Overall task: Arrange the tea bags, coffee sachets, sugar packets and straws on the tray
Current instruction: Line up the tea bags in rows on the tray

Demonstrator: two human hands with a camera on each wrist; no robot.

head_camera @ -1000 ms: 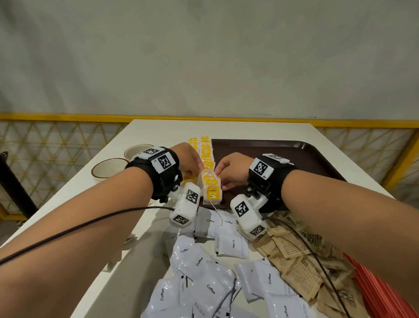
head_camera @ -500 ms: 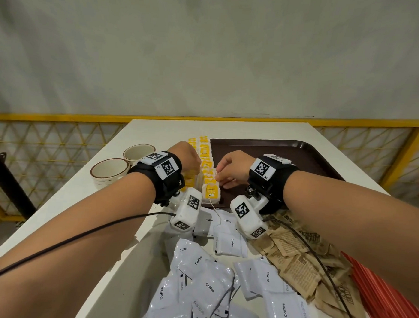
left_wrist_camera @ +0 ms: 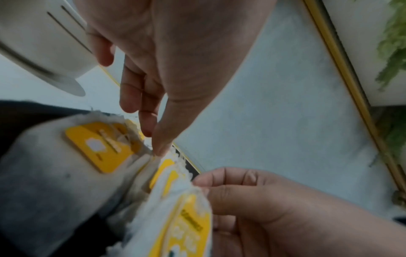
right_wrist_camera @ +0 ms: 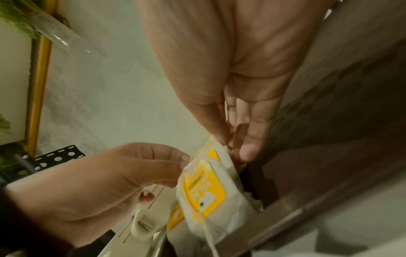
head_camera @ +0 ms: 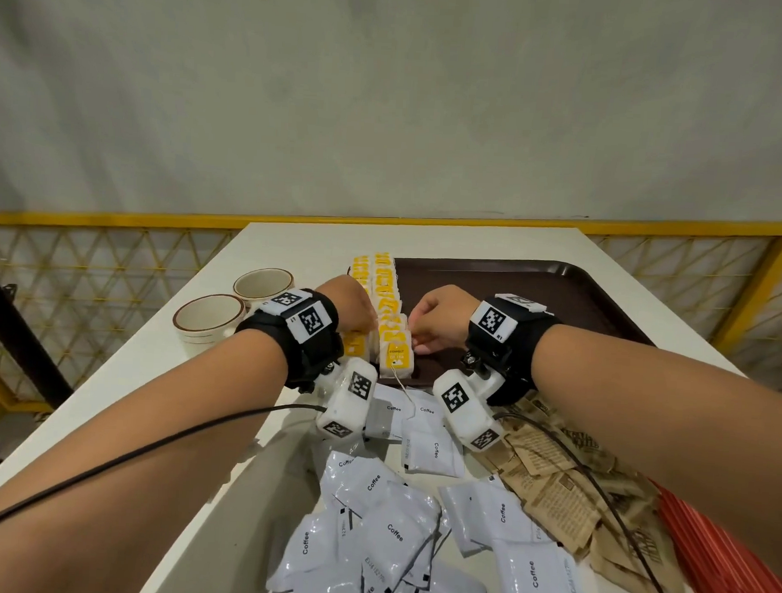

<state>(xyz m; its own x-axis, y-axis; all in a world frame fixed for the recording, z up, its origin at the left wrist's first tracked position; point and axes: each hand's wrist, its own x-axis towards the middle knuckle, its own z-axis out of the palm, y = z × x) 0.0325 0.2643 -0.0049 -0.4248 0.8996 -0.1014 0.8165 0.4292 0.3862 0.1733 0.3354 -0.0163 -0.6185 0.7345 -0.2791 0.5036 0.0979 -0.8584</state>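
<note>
Head view: two cups point(head_camera: 209, 317), both hands' grips point(head_camera: 350, 308) point(head_camera: 437, 318) pinched on tea bags point(head_camera: 396, 350).

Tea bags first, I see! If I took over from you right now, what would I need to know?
Left hand and right hand both pinch tea bags at the near end of the rows along the tray's left edge. Done: tea bags nearly lined up. Left: coffee sachets, brown sugar packets and red straws, all on the table near you.
</note>
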